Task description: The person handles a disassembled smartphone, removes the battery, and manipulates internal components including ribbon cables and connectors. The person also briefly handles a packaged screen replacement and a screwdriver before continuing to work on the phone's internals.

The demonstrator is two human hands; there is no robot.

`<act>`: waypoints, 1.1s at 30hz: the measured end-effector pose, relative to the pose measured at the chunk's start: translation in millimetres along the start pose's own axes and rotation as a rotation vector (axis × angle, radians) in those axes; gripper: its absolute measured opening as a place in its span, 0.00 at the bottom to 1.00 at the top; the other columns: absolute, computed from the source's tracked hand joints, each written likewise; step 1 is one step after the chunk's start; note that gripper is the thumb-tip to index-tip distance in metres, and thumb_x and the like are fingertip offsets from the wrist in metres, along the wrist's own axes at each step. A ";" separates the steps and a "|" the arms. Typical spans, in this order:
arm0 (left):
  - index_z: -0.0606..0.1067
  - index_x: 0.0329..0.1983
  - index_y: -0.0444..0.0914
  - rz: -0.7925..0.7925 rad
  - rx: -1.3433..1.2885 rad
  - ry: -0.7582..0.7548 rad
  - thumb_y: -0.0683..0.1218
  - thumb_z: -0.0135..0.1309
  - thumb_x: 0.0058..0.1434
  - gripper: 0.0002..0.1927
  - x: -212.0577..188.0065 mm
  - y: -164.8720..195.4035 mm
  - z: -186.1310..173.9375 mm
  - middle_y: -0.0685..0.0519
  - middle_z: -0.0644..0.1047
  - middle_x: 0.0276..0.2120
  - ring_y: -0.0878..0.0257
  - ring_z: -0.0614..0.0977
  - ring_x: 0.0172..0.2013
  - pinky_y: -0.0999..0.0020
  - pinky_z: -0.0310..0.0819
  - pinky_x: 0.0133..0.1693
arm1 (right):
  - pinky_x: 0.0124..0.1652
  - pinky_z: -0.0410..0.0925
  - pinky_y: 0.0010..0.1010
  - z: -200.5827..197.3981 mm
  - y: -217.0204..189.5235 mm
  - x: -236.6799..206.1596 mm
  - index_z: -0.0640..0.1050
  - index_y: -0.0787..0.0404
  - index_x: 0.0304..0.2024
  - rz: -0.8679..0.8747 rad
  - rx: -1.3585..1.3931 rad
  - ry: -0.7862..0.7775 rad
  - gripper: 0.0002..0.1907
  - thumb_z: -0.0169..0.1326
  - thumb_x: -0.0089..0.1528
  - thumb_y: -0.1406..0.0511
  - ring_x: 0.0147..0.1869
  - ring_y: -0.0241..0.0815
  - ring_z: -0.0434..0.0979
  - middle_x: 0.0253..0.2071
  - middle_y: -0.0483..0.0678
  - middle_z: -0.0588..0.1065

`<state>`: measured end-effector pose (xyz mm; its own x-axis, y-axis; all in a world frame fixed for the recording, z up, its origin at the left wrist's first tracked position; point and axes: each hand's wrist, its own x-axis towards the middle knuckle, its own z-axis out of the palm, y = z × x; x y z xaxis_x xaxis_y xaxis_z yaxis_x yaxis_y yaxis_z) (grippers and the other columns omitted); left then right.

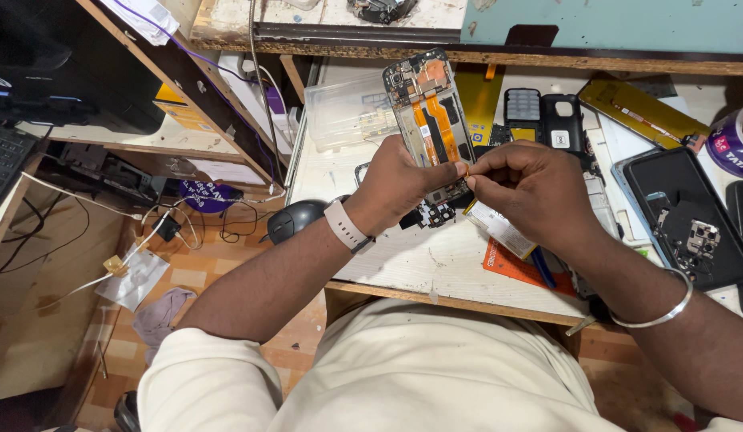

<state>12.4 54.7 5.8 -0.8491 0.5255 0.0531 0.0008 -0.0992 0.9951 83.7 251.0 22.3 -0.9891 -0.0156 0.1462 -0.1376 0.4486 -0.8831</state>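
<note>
Your left hand (399, 184) grips opened phone (430, 120) by lower end, held upright above middle of surface (411, 260), back cover off, orange flex cables exposed

Your right hand (525, 192) has fingers pinched shut at phone's lower right edge, on something small

Risk: hard tug there could tear flex cable; phone held one-handed could slip onto loose parts below

Pinched item too small to identify; phone's bottom hidden behind both hands; black parts (431, 214) under hands unclear

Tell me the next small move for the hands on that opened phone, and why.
Probably keep the left hand steady and pull gently with the right hand: its fingertips pinch something small at the lower right edge of the opened phone, which the left hand holds upright above the table.
</note>
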 end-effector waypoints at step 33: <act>0.80 0.42 0.31 0.034 0.092 0.033 0.41 0.64 0.58 0.11 -6.7 3.3 12.6 0.51 0.84 0.33 0.69 0.85 0.29 0.75 0.81 0.31 | 0.38 0.74 0.23 -3.3 7.2 11.5 0.75 0.67 0.46 0.223 0.436 -0.134 0.12 0.58 0.61 0.69 0.37 0.29 0.76 0.37 0.46 0.76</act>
<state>24.7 61.5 9.8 -0.8647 0.4950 0.0853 0.0768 -0.0375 0.9963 71.5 257.0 19.0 -0.9909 -0.0896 -0.1002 0.0969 0.0400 -0.9945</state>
